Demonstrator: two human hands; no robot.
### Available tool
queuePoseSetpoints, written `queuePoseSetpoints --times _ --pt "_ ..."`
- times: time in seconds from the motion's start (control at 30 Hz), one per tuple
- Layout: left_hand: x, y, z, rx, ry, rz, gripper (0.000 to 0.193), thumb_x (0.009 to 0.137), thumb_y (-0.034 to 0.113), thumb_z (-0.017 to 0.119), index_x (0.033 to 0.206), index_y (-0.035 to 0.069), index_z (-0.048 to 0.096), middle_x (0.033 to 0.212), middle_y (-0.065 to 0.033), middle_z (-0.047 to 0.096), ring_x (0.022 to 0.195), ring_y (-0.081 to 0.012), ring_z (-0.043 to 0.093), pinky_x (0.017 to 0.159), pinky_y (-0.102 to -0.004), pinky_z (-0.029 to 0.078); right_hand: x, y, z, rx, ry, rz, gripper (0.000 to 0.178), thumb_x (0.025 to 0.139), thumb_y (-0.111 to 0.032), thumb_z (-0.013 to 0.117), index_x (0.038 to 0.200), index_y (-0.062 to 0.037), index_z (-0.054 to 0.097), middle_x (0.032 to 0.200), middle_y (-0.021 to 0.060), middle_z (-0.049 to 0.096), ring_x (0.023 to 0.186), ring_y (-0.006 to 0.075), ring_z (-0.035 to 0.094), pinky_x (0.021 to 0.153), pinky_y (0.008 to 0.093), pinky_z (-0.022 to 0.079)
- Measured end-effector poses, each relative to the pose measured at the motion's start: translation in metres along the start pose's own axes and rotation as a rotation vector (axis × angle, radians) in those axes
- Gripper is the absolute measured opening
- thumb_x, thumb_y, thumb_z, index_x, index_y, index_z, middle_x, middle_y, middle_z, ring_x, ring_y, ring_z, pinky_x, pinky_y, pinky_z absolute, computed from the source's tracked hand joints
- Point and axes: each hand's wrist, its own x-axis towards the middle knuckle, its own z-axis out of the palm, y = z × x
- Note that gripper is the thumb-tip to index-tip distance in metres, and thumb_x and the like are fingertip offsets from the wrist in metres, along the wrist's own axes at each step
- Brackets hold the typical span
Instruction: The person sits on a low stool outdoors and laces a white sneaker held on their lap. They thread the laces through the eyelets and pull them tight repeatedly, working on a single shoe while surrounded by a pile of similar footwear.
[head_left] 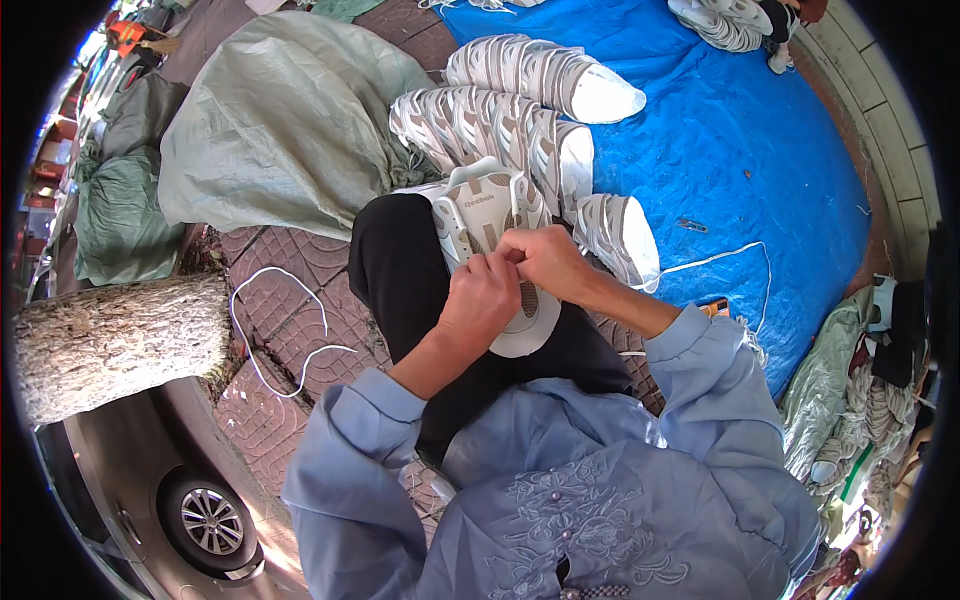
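Observation:
A flat white and beige shoe upper [478, 210] lies across my knees, its tongue pointing away from me and its rounded toe toward me. My left hand [484, 300] is closed at the upper's lacing edge. Against it, my right hand [548, 262] is closed too, with its thumb and fingertips pinched at the same spot. What lies between the right fingertips is hidden. One white lace [233, 300] curls over the pavement on the left. Another stretch of white lace [710, 262] runs over the blue tarp, right of my right forearm.
Nested rows of similar uppers [535, 75] lie beyond my knees, partly on the blue tarp [720, 170]. A large grey-green sack [285, 120] is at far left. A tree trunk [120, 340] and a parked car [150, 480] are at left. More bundled uppers [850, 430] sit at right.

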Motion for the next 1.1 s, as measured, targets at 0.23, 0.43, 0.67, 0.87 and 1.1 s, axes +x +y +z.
queuePoseSetpoints --times 0.23,0.43,0.67,0.87,1.1 --pt "-0.006 -0.022 -0.013 -0.264 -0.029 -0.100 0.013 0.062 0.008 0.055 0.073 0.002 0.050 0.067 -0.0065 0.046 0.058 -0.0180 0.052 0.046 -0.0277 0.045 -0.001 -0.004 -0.004 0.052 -0.011 0.035 0.022 0.062 0.003 0.060 0.084 -0.0007 0.059 0.060 0.0068 0.058 0.054 0.0093 0.054 0.053 0.0240 0.045" --pt "-0.011 -0.006 -0.006 -0.206 -0.056 -0.007 0.013 0.062 0.008 0.054 0.072 0.003 0.048 0.069 -0.0070 0.044 0.063 -0.0195 0.051 0.050 -0.0290 0.045 -0.001 0.008 -0.002 0.119 0.023 0.028 0.021 0.064 0.001 0.059 0.084 0.0005 0.059 0.060 0.0065 0.058 0.055 0.0070 0.053 0.053 0.0240 0.044" --pt "-0.002 0.002 0.001 -0.013 0.009 0.019 0.015 0.063 0.014 0.054 0.073 0.003 0.053 0.067 -0.0057 0.045 0.060 -0.0172 0.048 0.045 -0.0267 0.038 -0.001 0.012 -0.004 -0.002 0.009 0.020 0.021 0.065 -0.011 0.065 0.084 -0.0068 0.059 0.067 0.0112 0.060 0.061 0.0226 0.061 0.055 0.0295 0.046" --pt "0.002 0.010 0.003 0.184 0.017 0.030 0.017 0.063 0.014 0.053 0.072 -0.001 0.057 0.063 -0.0072 0.044 0.054 -0.0186 0.046 0.037 -0.0315 0.033 0.001 0.012 -0.005 0.128 -0.001 0.090 0.027 0.060 -0.003 0.067 0.087 -0.0037 0.060 0.067 0.0104 0.062 0.060 0.0151 0.061 0.056 0.0258 0.046" --pt "0.007 0.001 0.010 -0.082 -0.075 0.061 0.018 0.066 0.012 0.054 0.079 -0.001 0.055 0.066 -0.0090 0.049 0.056 -0.0193 0.053 0.040 -0.0312 0.042 -0.003 0.005 -0.013 0.025 -0.011 -0.049 0.027 0.060 -0.003 0.068 0.086 -0.0033 0.060 0.069 0.0108 0.062 0.062 0.0182 0.062 0.057 0.0267 0.047"
